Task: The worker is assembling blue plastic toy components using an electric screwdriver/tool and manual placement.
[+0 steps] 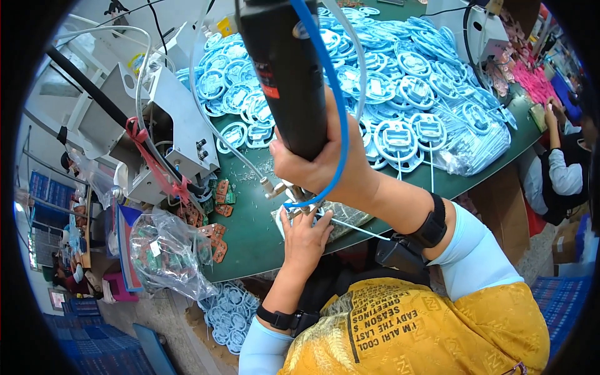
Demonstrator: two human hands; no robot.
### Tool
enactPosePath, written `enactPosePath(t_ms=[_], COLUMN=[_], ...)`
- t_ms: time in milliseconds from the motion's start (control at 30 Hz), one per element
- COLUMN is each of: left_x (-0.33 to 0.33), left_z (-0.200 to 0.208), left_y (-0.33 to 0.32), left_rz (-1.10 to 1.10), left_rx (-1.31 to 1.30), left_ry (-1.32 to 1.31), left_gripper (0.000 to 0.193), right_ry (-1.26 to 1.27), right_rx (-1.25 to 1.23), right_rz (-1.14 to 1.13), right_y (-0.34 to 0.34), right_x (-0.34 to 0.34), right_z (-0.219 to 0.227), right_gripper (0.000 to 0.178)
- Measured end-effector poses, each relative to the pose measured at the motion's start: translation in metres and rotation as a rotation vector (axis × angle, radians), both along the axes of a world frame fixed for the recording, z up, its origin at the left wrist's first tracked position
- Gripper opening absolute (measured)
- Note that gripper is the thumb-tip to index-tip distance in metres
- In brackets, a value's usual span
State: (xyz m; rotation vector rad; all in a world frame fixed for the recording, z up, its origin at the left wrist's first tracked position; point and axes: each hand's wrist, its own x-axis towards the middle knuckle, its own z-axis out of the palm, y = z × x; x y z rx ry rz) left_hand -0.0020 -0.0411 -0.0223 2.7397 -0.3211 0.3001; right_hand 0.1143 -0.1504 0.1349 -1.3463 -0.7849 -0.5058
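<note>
My right hand [334, 159] is wrapped round a black power screwdriver [284, 81] held upright, with a blue air hose [340, 106] curving past it. The metal head [294, 194] at its lower end joins a clear feed tube [228, 140]. Directly below, my left hand [303, 240] holds a light-blue plastic part down at the table's front edge, thumb and fingers about it. The part's white rod [359, 229] sticks out to the right. The screwdriver head and my fingers hide most of the part, and the driver's tip cannot be made out.
A large heap of light-blue round plastic parts [375, 84] covers the back of the green table [250, 250]. Left are a grey metal machine [181, 119], orange circuit boards [215, 240] and a clear plastic bag [165, 256]. Another person [559, 169] sits at right.
</note>
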Motion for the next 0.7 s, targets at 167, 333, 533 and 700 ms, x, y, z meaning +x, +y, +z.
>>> enactPosePath(t_ms=[167, 333, 533, 700], left_x=[0.002, 0.002, -0.001, -0.002], left_z=[0.003, 0.003, 0.008, 0.030], left_y=[0.002, 0.007, 0.011, 0.021], left_rz=[-0.012, -0.071, -0.129, -0.100], left_rx=[-0.002, 0.001, 0.029, -0.133], left_ry=[0.003, -0.006, -0.123, -0.285], left_gripper=[0.038, 0.042, 0.043, 0.025], right_ry=[-0.093, 0.055, 0.056, 0.038], right_rx=[0.016, 0.008, 0.027, -0.067], right_rz=[-0.013, -0.022, 0.012, -0.040], right_y=[0.005, -0.009, -0.029, -0.032], right_x=[0.000, 0.006, 0.015, 0.020], right_z=[-0.001, 0.012, 0.051, 0.040], right_gripper=[0.039, 0.043, 0.041, 0.041])
